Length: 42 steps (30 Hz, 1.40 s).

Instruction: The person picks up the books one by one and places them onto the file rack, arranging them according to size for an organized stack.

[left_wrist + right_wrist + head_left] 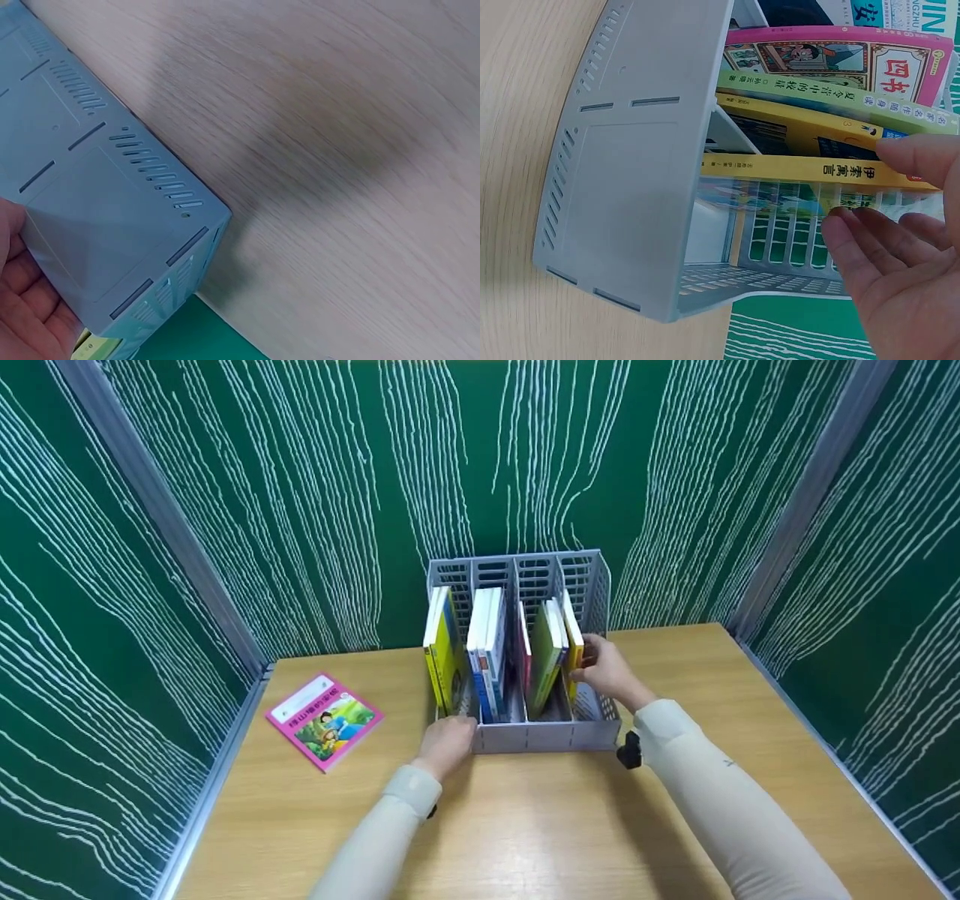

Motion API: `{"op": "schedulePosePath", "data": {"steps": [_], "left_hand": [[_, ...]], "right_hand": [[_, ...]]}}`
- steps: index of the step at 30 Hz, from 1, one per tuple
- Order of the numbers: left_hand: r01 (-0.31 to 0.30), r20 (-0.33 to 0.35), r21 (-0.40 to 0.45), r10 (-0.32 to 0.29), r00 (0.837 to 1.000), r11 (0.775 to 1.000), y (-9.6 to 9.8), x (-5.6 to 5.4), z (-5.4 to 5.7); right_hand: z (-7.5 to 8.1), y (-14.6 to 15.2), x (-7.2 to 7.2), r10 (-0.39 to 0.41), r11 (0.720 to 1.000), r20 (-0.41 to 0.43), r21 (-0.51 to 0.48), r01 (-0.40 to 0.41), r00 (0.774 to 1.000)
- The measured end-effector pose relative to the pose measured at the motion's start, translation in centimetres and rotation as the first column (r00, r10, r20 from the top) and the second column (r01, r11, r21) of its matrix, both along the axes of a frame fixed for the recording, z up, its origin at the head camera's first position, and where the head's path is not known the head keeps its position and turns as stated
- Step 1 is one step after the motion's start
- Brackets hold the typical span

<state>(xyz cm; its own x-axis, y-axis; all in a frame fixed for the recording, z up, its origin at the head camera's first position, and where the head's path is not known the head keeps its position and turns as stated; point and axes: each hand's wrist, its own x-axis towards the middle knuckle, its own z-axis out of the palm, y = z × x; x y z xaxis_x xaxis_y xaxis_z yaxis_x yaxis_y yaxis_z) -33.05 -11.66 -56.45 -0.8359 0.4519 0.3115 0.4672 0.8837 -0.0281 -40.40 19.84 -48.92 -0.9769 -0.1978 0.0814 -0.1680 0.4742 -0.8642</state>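
A grey, slotted file organizer (547, 737) with several upright compartments stands on the table, holding books. My left hand (446, 742) grips its front left corner; in the left wrist view the fingers curl behind the front panel (97, 217). At the rightmost compartment, my right hand (609, 669) pinches a thin yellow-spined book (802, 166) between thumb and fingers. That book stands upright, its lower end inside the organizer. Left of it are a green book (543, 656) and a pink-red one (523, 649). White-and-blue books (487, 660) and yellow books (442, 660) fill the left compartments.
A pink-bordered picture book (325, 721) lies flat on the wooden table (525, 825), left of the organizer. Green panels with white wavy lines (510, 450) rise behind and at both sides, joined by grey metal posts (810, 495).
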Motion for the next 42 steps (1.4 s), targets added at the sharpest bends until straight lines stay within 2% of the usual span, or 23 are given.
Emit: {"op": "schedulePosePath", "data": {"steps": [5, 9, 16, 20, 24, 28, 31, 33, 36, 38, 42], "left_hand": [[0.008, 0.030, 0.007, -0.008, 1.000, 1.000, -0.4, 0.1, 0.3], [-0.015, 0.093, 0.019, 0.013, 0.996, 1.000, -1.1, 0.2, 1.2], [-0.036, 0.102, 0.087, 0.027, 0.994, 0.996, -3.9, 0.8, 2.2], [-0.103, 0.123, 0.155, 0.085, 0.989, 0.983, -6.3, 1.1, 2.3], [-0.190, 0.111, 0.193, 0.171, 0.979, 0.963, -9.1, 1.1, 2.0], [-0.309, 0.116, 0.233, 0.289, 0.950, 0.922, -11.9, 0.8, 1.6], [-0.407, 0.152, 0.261, 0.379, 0.913, 0.876, -13.9, 0.6, 1.6], [-0.487, 0.204, 0.264, 0.446, 0.872, 0.832, -15.2, 0.5, 1.6], [-0.613, 0.304, 0.249, 0.540, 0.785, 0.750, -17.0, 0.4, 1.6], [-0.675, 0.350, 0.228, 0.588, 0.729, 0.702, -18.0, 0.4, 1.6], [-0.759, 0.419, 0.212, 0.644, 0.640, 0.616, -19.4, 0.4, 1.1]], "right_hand": [[0.3, 0.3, 0.4, -0.029, 0.999, -0.014, -0.017, 0.029, 0.999], [0.6, 0.6, 1.1, -0.062, 0.998, -0.030, -0.001, 0.062, 0.998], [0.0, 1.3, 2.4, -0.096, 0.995, -0.084, 0.017, 0.098, 0.992], [-0.5, 1.5, 3.3, -0.080, 0.993, -0.100, 0.074, 0.088, 0.992], [-1.2, 1.6, 4.2, -0.053, 0.984, -0.113, 0.164, 0.071, 0.992], [-1.9, 1.3, 5.0, -0.017, 0.971, -0.129, 0.236, 0.048, 0.991], [-2.5, 1.1, 5.5, 0.020, 0.960, -0.132, 0.280, 0.017, 0.991], [-2.9, 0.9, 5.7, 0.059, 0.947, -0.156, 0.322, -0.005, 0.986], [-3.5, 0.6, 6.0, 0.111, 0.924, -0.193, 0.380, -0.030, 0.975], [-3.9, 0.4, 6.1, 0.142, 0.911, -0.217, 0.410, -0.042, 0.966], [-4.6, -0.1, 6.3, 0.173, 0.894, -0.211, 0.444, -0.064, 0.962]]}}
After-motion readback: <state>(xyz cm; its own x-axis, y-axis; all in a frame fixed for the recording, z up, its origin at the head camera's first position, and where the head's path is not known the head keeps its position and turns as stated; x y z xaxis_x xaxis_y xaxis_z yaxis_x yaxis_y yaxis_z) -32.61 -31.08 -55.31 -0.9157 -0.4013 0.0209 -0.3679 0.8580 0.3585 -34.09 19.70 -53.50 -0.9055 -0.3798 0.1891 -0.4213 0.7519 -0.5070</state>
